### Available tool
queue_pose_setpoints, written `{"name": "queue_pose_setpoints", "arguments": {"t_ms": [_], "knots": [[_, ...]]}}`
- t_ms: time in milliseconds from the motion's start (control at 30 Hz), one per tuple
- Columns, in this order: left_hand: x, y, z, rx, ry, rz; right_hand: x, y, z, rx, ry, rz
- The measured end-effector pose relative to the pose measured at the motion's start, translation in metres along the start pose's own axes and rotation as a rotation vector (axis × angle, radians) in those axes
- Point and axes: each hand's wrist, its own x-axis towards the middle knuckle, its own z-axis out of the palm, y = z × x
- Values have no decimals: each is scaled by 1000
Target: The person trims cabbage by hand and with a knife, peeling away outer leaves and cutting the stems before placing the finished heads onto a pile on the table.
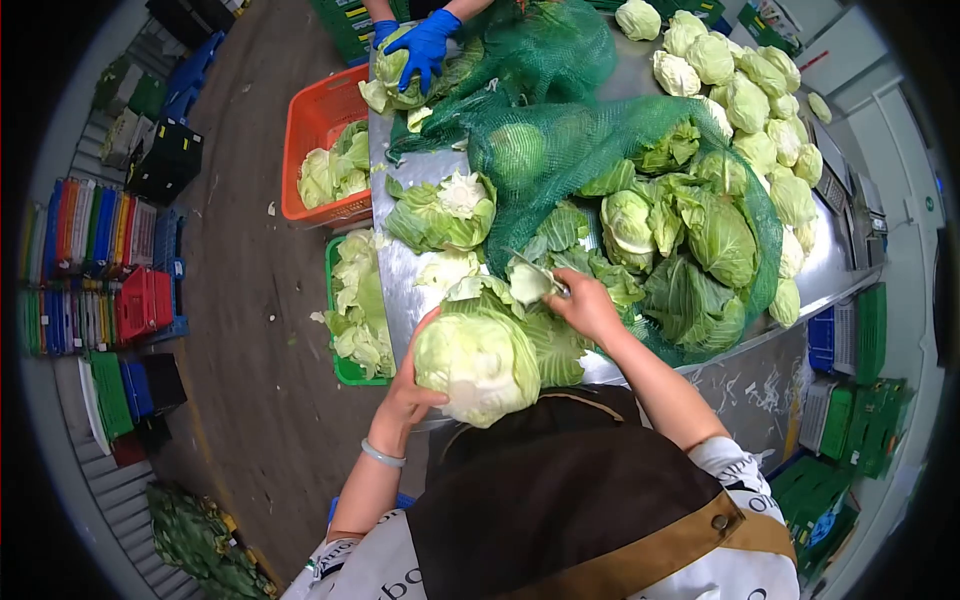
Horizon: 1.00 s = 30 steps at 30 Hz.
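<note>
My left hand grips a large pale green cabbage from its left side, at the near edge of the steel table. My right hand holds a knife against a cut cabbage leaf just above that head. Loose outer leaves lie under and around the cabbage. A green mesh sack with several untrimmed cabbages spreads over the table's middle.
Another person's blue-gloved hand holds a cabbage at the far end. Trimmed heads pile up at the right. An orange crate and a green crate with leaves stand on the floor at left. Stacked crates line the wall.
</note>
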Motion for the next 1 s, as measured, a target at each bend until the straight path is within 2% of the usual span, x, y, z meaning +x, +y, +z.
{"name": "queue_pose_setpoints", "arguments": {"t_ms": [67,133,167,200,267,333,367,400,467,533,567,667,700,733,833,900,933,1000], "knots": [[-3,-13,-8,-49,129,-15,-32,-47,-32,119,63,8],[4,-16,-1,-15,200,-18,-45,-69,-33,115,167,-158],[9,-17,2,-3,215,-13,-54,-87,-42,230,-28,-56],[13,-16,4,12,228,-5,-57,-90,-34,174,-9,-156],[18,-20,-3,-94,221,-17,-51,-85,-32,387,31,-116],[16,-26,-12,-174,174,-11,-45,-72,-43,647,-68,199],[14,-28,-16,-198,123,-3,-38,-51,-31,608,44,150],[13,-27,-18,-222,71,3,-33,-32,-26,414,54,140],[12,-28,-14,-203,72,26,-29,13,1,235,71,75],[16,-27,-8,-160,96,82,-40,3,-1,418,224,-90],[16,-26,-4,-173,112,100,-47,-5,-6,448,241,-74],[26,-13,25,-145,147,167,-73,-57,-50,1166,-180,189],[30,-9,37,-88,151,205,-76,-52,-37,1299,-287,222],[33,-5,47,-30,154,242,-79,-56,-38,1278,-333,227],[41,7,63,519,222,432,-77,-45,-33,1417,-298,334],[40,14,71,678,289,592,-81,-29,-23,1541,-305,372],[40,16,73,757,320,673,-81,-19,-17,1592,-372,371],[39,16,72,911,536,546,-82,-1,-7,1693,-505,370]]}}
